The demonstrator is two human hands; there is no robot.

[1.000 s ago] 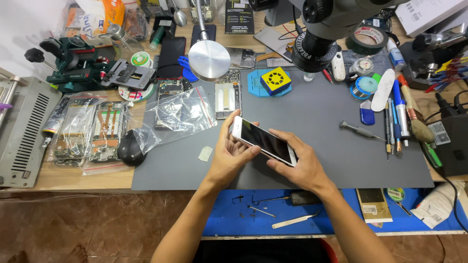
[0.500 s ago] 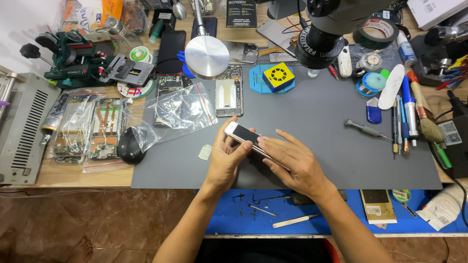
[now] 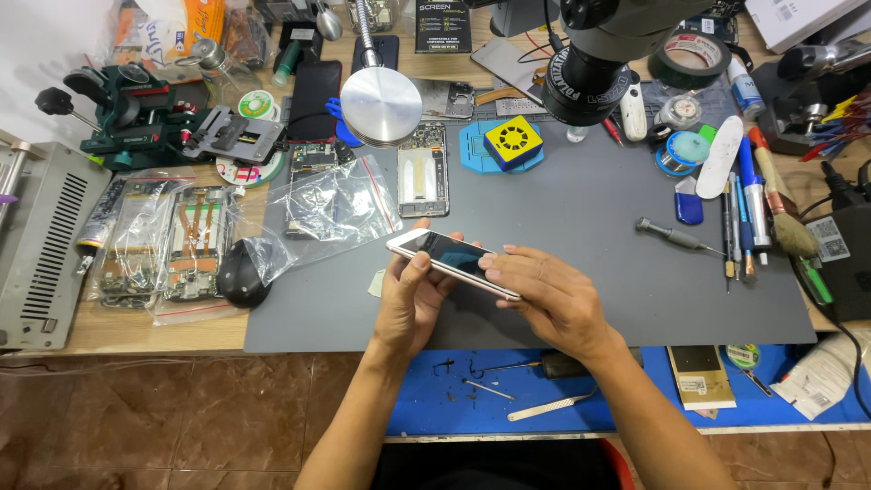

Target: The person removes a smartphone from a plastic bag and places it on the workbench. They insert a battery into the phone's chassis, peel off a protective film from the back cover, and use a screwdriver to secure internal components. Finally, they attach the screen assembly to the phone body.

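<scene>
Cluttered with repair gear, the wooden bench carries a grey work mat [image 3: 581, 236], and both hands meet over the near middle of it. Left hand [image 3: 410, 304] is closed around the near-left end of a slim white-edged phone [image 3: 454, 261], thumb up along its near edge and fingers curled underneath, holding it lifted off the mat with the dark screen facing up. Right hand [image 3: 553, 304] lies partly flattened over the phone's right end, its fingertips [image 3: 494, 261] pressed on the glass and the palm trailing back toward the body; it is touching and steadying the phone, not wrapped around it. The phone's long axis runs from upper left to lower right, tilted slightly down toward the right hand, so the left hand grips one short end while the right covers the other. Beyond the hands, a clear plastic bag [image 3: 340, 209] lies on the mat's left part, an opened phone frame [image 3: 424, 181] sits just past it, and a yellow square block on a blue pad [image 3: 511, 143] is farther back. A screwdriver [image 3: 676, 238] rests well apart to the right, and tweezers [image 3: 549, 408] lie on the blue strip near the body.
</scene>
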